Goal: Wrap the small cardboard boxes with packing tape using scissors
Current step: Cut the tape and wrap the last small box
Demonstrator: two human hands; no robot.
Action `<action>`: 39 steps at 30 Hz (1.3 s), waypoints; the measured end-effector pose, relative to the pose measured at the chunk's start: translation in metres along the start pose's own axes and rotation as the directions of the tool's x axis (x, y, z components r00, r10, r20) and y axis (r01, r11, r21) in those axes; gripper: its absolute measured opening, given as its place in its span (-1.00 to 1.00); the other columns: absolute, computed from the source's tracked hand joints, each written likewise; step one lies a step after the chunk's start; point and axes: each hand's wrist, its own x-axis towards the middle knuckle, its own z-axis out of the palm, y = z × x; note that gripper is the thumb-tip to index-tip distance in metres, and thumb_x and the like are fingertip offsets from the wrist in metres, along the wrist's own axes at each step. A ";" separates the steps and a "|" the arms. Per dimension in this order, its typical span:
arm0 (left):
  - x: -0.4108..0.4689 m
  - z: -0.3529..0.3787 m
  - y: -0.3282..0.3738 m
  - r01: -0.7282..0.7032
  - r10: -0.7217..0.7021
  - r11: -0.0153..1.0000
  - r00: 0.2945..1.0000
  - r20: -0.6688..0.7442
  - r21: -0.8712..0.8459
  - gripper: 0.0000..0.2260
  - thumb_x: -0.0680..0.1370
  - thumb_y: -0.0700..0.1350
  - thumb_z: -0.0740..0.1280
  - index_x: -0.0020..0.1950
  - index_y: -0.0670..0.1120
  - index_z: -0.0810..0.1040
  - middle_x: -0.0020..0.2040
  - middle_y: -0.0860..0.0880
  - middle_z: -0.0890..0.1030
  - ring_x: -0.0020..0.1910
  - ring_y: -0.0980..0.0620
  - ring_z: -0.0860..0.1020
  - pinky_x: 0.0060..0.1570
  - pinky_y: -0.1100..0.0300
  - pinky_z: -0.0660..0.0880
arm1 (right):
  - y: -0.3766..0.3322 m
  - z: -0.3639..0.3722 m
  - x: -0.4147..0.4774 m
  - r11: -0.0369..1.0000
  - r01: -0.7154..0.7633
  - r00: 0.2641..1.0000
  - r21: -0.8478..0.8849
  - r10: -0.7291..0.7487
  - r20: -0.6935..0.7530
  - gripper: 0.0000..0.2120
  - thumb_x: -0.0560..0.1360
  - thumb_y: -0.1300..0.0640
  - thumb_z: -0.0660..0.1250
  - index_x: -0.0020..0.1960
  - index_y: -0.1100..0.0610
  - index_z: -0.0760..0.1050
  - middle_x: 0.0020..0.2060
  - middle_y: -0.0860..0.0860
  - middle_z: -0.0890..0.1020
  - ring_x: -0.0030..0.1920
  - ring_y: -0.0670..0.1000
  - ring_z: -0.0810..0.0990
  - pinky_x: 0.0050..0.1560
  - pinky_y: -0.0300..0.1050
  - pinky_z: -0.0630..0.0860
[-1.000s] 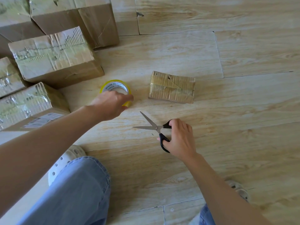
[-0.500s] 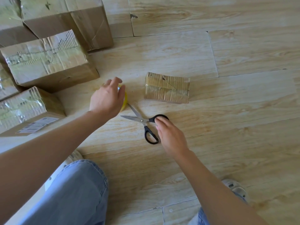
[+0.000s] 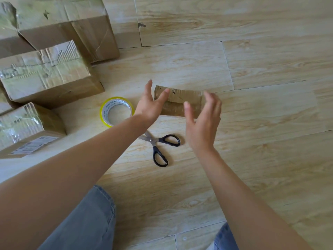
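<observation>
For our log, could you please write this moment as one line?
left hand open | right hand open | both near small box | tape, scissors on floor

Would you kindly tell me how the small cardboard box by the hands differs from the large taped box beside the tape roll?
The small cardboard box is far smaller and flatter than the large taped box. The small cardboard box lies alone, framed by the open left hand and right hand; the large taped box sits untouched among other boxes. Both are brown cardboard on the wooden floor.

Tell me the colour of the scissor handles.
Black; the scissors lie on the floor, clearest in the head view.
</observation>
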 end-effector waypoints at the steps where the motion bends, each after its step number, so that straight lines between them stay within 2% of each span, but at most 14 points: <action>1: 0.000 0.003 0.000 0.003 -0.003 1.000 1.000 0.006 -0.029 -0.30 0.54 0.23 0.25 0.57 0.10 -0.01 0.54 0.00 0.20 0.46 0.00 0.24 0.18 0.22 0.17 | -0.001 0.003 0.009 0.979 -0.200 0.978 0.048 0.196 0.070 -0.34 0.56 -0.14 0.27 0.48 0.25 0.22 0.44 0.17 0.30 0.43 0.10 0.30 0.37 0.05 0.33; 3: -0.001 0.010 0.000 0.004 -0.004 0.998 1.000 -0.001 -0.062 -0.27 0.54 0.21 0.28 0.57 0.06 -0.02 0.49 0.02 0.27 0.34 0.08 0.33 0.16 0.27 0.20 | 0.000 0.008 0.023 0.896 -0.432 0.882 0.098 0.398 0.251 -0.18 0.52 -0.30 0.22 0.56 0.19 0.06 0.52 0.12 0.17 0.50 0.10 0.21 0.44 0.09 0.28; 5: -0.001 0.017 -0.003 -0.003 0.002 0.998 1.000 -0.015 -0.057 -0.27 0.54 0.17 0.30 0.57 0.03 -0.02 0.43 0.01 0.35 0.21 0.15 0.36 0.16 0.29 0.25 | 0.001 0.014 0.029 0.853 -0.502 0.832 0.140 0.432 0.349 -0.15 0.49 -0.35 0.23 0.54 0.17 0.09 0.48 0.09 0.28 0.43 0.10 0.34 0.33 0.00 0.39; 9: 0.003 0.020 -0.013 -0.010 0.009 0.999 0.999 -0.030 -0.038 -0.31 0.56 0.13 0.29 0.56 0.11 -0.03 0.47 -0.04 0.34 0.39 -0.02 0.36 0.37 0.10 0.29 | 0.003 0.024 0.029 0.878 -0.464 0.858 0.115 0.415 0.302 -0.15 0.47 -0.33 0.29 0.50 0.20 0.12 0.41 0.11 0.37 0.36 0.11 0.42 0.03 -0.18 0.34; 14: 0.001 0.014 -0.022 -0.062 0.062 0.998 0.998 -0.028 0.000 -0.45 0.64 0.09 0.12 0.56 0.18 -0.09 0.56 0.09 0.11 0.50 0.07 0.16 0.25 0.35 0.11 | 0.008 0.026 0.027 0.901 -0.423 0.876 0.098 0.378 0.300 -0.22 0.54 -0.30 0.19 0.54 0.17 0.10 0.46 0.08 0.34 0.41 0.09 0.36 0.20 -0.19 0.35; 16: 0.001 0.011 -0.026 -0.083 0.083 0.997 0.997 -0.011 -0.009 -0.49 0.67 0.07 0.05 0.56 0.18 -0.11 0.56 0.12 0.04 0.51 0.13 0.06 0.24 0.42 0.02 | 0.012 0.024 0.029 0.896 -0.419 0.882 0.147 0.362 0.303 -0.42 0.61 -0.23 0.11 0.47 0.13 0.25 0.25 -0.05 0.49 0.15 -0.06 0.54 -0.05 -0.49 0.39; 18: 0.003 0.007 -0.029 -0.094 0.095 0.995 0.995 0.012 -0.034 -0.52 0.68 0.05 0.00 0.56 0.18 -0.12 0.57 0.12 0.02 0.50 0.16 0.02 0.20 0.51 -0.03 | 0.016 0.022 0.030 0.868 -0.441 0.875 0.229 0.360 0.323 -0.51 0.65 -0.16 0.03 0.47 0.10 0.28 0.18 -0.12 0.48 0.04 -0.22 0.48 -0.15 -0.60 0.32; 21: 0.007 0.005 -0.034 -0.029 0.033 0.997 0.998 0.050 -0.074 -0.51 0.66 0.14 -0.01 0.55 0.21 -0.13 0.57 0.10 0.04 0.51 0.11 0.05 0.28 0.38 -0.01 | 0.023 0.021 0.029 0.786 -0.535 0.822 0.310 0.399 0.406 -0.50 0.67 -0.14 -0.04 0.54 0.03 0.19 0.48 -0.09 0.31 0.44 -0.09 0.28 0.27 -0.35 0.17; 24: 0.007 0.002 -0.037 0.081 -0.074 0.991 0.995 0.062 -0.110 -0.48 0.63 0.22 -0.03 0.56 0.17 -0.09 0.56 0.03 0.11 0.53 0.01 0.09 0.41 0.13 0.03 | 0.023 0.023 0.028 0.601 -0.707 0.700 0.373 0.515 0.495 -0.48 0.64 -0.22 0.00 0.54 -0.06 0.18 0.53 -0.09 0.22 0.50 0.01 0.22 0.46 -0.07 0.15; 27: 0.005 0.002 -0.034 0.087 -0.084 0.992 0.996 0.032 -0.089 -0.50 0.64 0.20 -0.08 0.56 0.16 -0.10 0.57 0.03 0.08 0.53 0.00 0.07 0.44 0.11 0.01 | 0.022 0.022 0.030 0.430 -0.822 0.570 0.374 0.611 0.550 -0.44 0.61 -0.26 0.04 0.53 -0.02 0.22 0.51 -0.03 0.26 0.47 0.06 0.28 0.50 0.03 0.20; 29: -0.002 0.004 -0.029 -0.084 0.085 0.996 0.995 -0.056 0.019 -0.51 0.66 0.14 -0.07 0.57 0.12 -0.14 0.58 0.03 -0.05 0.54 0.08 -0.02 0.42 0.27 -0.06 | 0.018 0.020 0.028 0.633 -0.700 0.706 0.332 0.541 0.457 -0.45 0.65 -0.20 -0.04 0.58 -0.03 0.07 0.56 -0.05 0.13 0.54 0.03 0.14 0.50 -0.05 0.08; 32: -0.010 0.000 -0.026 -0.424 0.515 0.779 0.853 -0.085 0.462 -0.53 0.68 -0.01 0.00 0.58 -0.03 -0.03 0.58 -0.04 -0.09 0.55 0.00 -0.08 0.42 0.29 -0.06 | 0.015 0.018 0.020 0.983 -0.145 0.955 0.117 0.108 0.277 -0.47 0.68 -0.11 -0.09 0.60 -0.05 -0.12 0.59 -0.04 -0.12 0.57 0.00 -0.12 0.52 -0.05 -0.10; 35: -0.013 -0.002 -0.037 -0.551 0.638 0.427 0.746 0.193 0.717 -0.52 0.67 0.01 0.04 0.57 -0.06 0.03 0.57 -0.05 -0.04 0.55 -0.05 -0.08 0.50 0.07 -0.04 | 0.017 0.020 0.015 0.950 0.257 0.905 -0.179 -0.171 0.391 -0.48 0.66 -0.13 -0.06 0.59 -0.10 -0.08 0.58 0.00 -0.18 0.57 0.07 -0.19 0.54 0.08 -0.14; 39: -0.010 -0.002 -0.046 -0.469 0.528 0.348 0.814 0.244 0.812 -0.46 0.65 0.11 -0.04 0.56 0.01 -0.18 0.58 -0.01 -0.14 0.55 0.02 -0.20 0.51 0.04 -0.04 | 0.025 0.020 0.016 0.920 0.300 0.871 -0.253 -0.156 0.465 -0.43 0.65 -0.17 -0.02 0.57 -0.14 -0.17 0.56 -0.04 -0.28 0.55 0.06 -0.28 0.53 0.09 -0.19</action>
